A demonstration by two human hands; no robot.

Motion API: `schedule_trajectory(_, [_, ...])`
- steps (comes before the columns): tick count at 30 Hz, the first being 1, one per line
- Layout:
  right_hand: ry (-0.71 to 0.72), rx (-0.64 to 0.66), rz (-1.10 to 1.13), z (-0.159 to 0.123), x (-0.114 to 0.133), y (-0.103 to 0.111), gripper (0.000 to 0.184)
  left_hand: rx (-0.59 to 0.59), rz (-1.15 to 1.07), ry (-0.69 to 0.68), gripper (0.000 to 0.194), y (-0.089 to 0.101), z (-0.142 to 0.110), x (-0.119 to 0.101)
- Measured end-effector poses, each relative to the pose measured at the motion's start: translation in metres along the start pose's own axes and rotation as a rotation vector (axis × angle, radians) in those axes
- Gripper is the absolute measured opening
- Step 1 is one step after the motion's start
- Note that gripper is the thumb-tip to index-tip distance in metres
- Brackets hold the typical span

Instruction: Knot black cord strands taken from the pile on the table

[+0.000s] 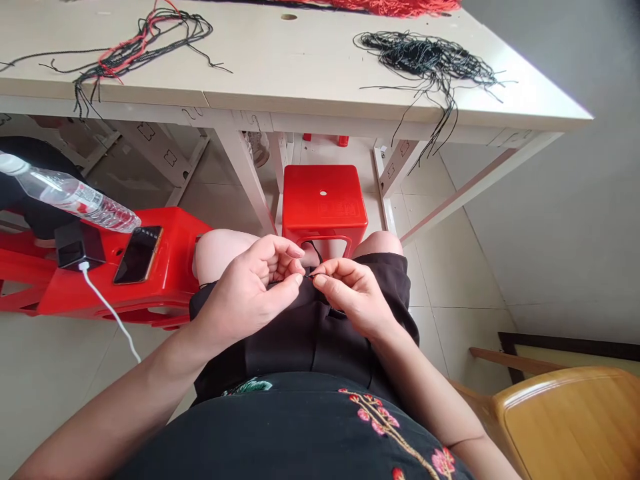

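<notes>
Over my lap, my left hand (253, 283) and my right hand (357, 293) meet nearly fingertip to fingertip. A short bit of thin black cord (308, 275) shows in the narrow gap between them. My right thumb and forefinger pinch it. The left thumb and fingers also close on it, with the left forefinger curved above. Most of the cord is hidden by the fingers or lost against the black shorts (280, 340). On the table, a tangled bundle of black cords (425, 57) lies at the right, its ends hanging over the edge.
The white table (280, 83) carries black and red cords (135, 50) at left and red threads (400, 7) at back. Red stools (325, 193) stand below and at left, one holding a phone (139, 255), charger (79, 245) and bottle (75, 193). A wooden chair (575, 420) is right.
</notes>
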State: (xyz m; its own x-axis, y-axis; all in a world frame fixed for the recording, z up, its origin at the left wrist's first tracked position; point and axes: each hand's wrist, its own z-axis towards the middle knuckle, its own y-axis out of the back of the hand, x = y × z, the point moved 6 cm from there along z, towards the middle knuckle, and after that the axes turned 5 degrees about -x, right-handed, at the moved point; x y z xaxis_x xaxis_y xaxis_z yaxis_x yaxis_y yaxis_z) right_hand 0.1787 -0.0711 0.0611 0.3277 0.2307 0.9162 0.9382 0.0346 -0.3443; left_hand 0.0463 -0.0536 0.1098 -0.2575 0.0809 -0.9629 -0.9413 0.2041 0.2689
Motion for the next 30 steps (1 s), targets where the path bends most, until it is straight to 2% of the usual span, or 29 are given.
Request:
schedule_trajectory(6, [-0.001, 0.006, 0.042, 0.001, -0.005, 0.001, 0.023, 0.030, -0.014, -0.024, 0.025, -0.002, -0.003, 0.004])
schedule_trajectory(11, [-0.035, -0.005, 0.045, 0.001, -0.008, 0.000, 0.025, 0.001, 0.015, -0.033, 0.025, -0.002, -0.004, 0.005])
schedule_trajectory(18, [-0.076, -0.008, 0.045, 0.000, -0.010, -0.003, 0.026, 0.028, 0.037, -0.056, 0.023, -0.006, -0.002, 0.002])
schedule_trajectory(24, [-0.063, 0.013, 0.072, 0.001, -0.009, -0.005, 0.029, 0.034, 0.056, -0.089, 0.030, -0.008, -0.005, -0.002])
schedule_trajectory(27, [-0.037, 0.022, 0.026, 0.001, -0.008, -0.007, 0.030, -0.020, 0.171, -0.170, 0.027, -0.005, -0.005, -0.008])
schedule_trajectory(30, [0.001, 0.005, -0.020, 0.000, -0.008, -0.009, 0.029, -0.083, 0.321, -0.348, 0.028, -0.004, -0.006, -0.019])
